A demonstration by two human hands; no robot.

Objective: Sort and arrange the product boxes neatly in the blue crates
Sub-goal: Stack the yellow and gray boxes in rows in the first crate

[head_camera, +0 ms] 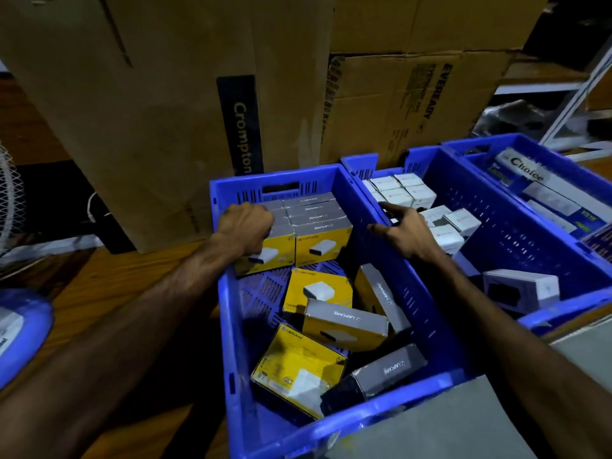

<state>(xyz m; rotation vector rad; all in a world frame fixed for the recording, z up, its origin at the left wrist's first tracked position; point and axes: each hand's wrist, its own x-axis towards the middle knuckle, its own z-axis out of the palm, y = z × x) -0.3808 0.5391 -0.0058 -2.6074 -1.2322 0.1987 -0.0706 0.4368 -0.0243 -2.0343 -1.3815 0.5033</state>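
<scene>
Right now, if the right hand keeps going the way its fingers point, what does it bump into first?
Probably the white boxes stacked at the far end of the middle blue crate. The right hand points up-left toward them, though depth is hard to judge.

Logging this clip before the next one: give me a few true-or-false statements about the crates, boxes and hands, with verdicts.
1. Yellow boxes stand in a tidy block at the nearest crate's far end. True.
2. The left hand hangs clear of that block. False: it rests on it.
3. The middle crate holds white boxes. True.
4. The right hand grips a yellow box. False: it reaches over the wall between crates, holding none.
</scene>
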